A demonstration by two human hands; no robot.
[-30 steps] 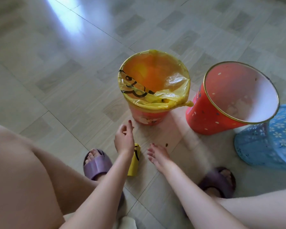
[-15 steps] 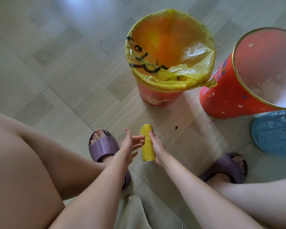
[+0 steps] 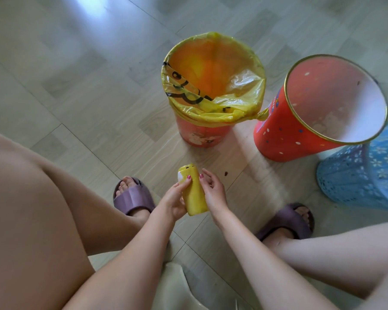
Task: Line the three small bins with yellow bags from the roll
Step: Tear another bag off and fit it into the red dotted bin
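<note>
- roll of yellow bags is off the floor, held between both hands in front of the knees, with its far end toward the bins.
- left hand wraps the roll from the side, its grip clamped on it, the painted thumb lying over the upper part.
- right hand touches the roll's other side; its fingers are loosely curled, and whether they pinch a loose edge i cannot tell.
- lined bin already wears a yellow bag folded over its rim, with a knotted tail at the right.
- red bin, just beside it and tilted, looks unlined; so does the blue bin low at the right.
- to do this step well, i judge: let the left hand keep the roll firm, find the free edge with the right fingertips, and peel slowly so only one bag comes.
- tear at the perforation, not mid-bag; thin film stretches and rips easily.
- rub the mouth open before bringing it to the red bin.
</note>
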